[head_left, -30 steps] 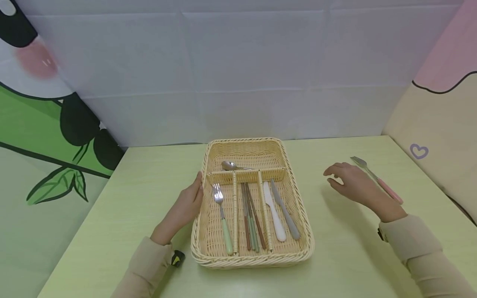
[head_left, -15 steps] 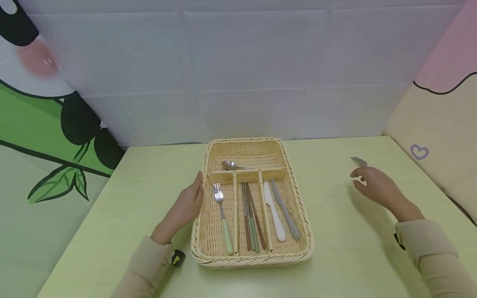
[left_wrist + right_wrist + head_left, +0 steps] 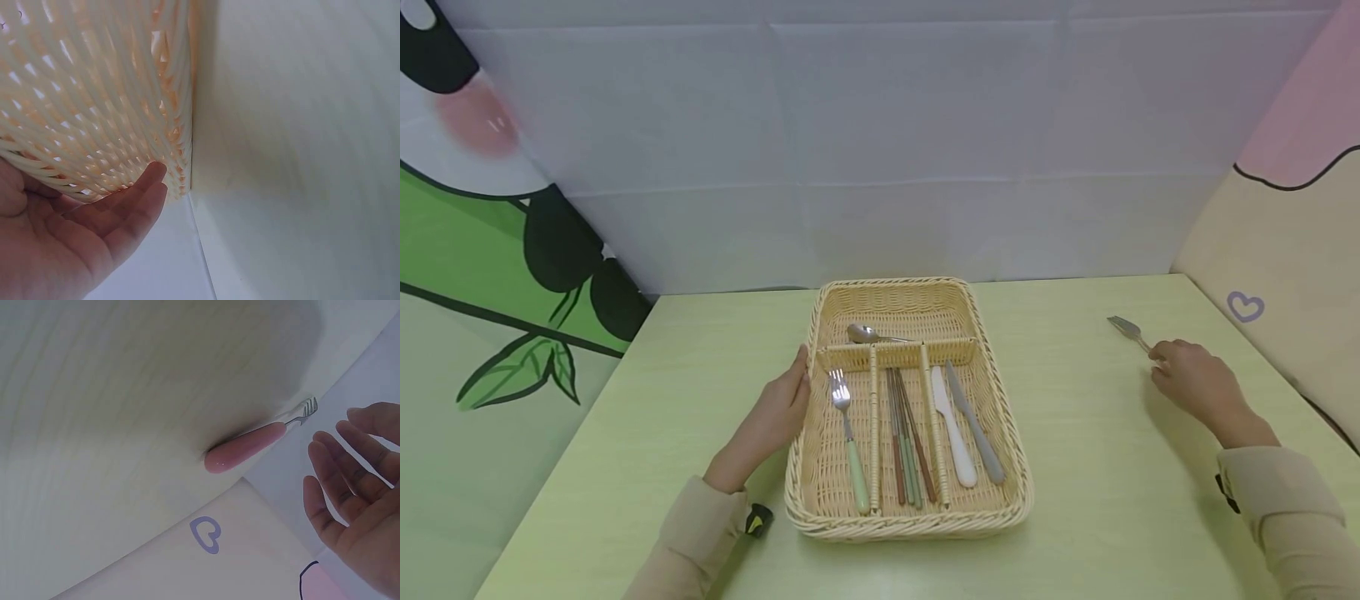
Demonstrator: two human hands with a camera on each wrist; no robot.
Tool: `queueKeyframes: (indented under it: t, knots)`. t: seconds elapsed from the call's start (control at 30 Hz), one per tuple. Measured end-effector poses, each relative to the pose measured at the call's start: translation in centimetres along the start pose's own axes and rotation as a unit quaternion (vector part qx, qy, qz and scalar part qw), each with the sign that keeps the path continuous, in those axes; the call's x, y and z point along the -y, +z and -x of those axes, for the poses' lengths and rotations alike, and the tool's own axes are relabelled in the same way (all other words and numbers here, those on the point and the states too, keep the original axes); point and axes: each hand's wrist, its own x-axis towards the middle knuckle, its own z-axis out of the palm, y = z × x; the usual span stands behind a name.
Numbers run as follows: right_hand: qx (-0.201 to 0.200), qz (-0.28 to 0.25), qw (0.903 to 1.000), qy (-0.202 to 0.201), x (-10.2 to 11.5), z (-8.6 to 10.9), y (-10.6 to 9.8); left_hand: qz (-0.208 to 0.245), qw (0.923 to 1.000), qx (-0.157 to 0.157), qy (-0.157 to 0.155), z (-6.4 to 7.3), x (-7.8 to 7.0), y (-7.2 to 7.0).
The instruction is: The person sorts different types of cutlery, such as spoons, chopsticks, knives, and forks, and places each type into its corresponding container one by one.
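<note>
My left hand [image 3: 771, 412] rests against the left side of a wicker cutlery tray [image 3: 910, 527]. In the left wrist view its fingers [image 3: 140, 203] lie along the woven outer wall. On the right, my right hand [image 3: 1202, 383] hovers by a fork [image 3: 1126, 327] and hides its handle from the head camera. The right wrist view shows the fork's pink handle [image 3: 247, 448] on the table, with loosely bent fingers [image 3: 334, 472] beside it, holding nothing. A green-handled fork [image 3: 855, 467] lies in the tray's left compartment.
The tray's middle compartment holds several chopsticks [image 3: 910, 450], its right one a white knife [image 3: 958, 450] and a grey knife [image 3: 981, 437]. A spoon [image 3: 863, 333] lies in the back section. Printed cloth [image 3: 887, 150] stands behind the table [image 3: 700, 333].
My right hand has moved right and lowered toward the pink-handled fork, its fingertips now by the fork's neck in the head view. The left hand and the tray have stayed put.
</note>
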Motion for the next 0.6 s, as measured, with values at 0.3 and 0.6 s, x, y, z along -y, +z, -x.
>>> queueKeyframes:
  t: [0.3,0.6]
  knots:
    - [0.004,0.011,0.9997,0.024,-1.6,0.4,0.0,-0.001,1.0,-0.003,0.003,0.1,-0.1,0.0]
    - [0.049,0.019,0.9971,0.055,-2.5,0.6,0.1,-0.003,0.9999,-0.007,0.008,0.1,0.1,0.1]
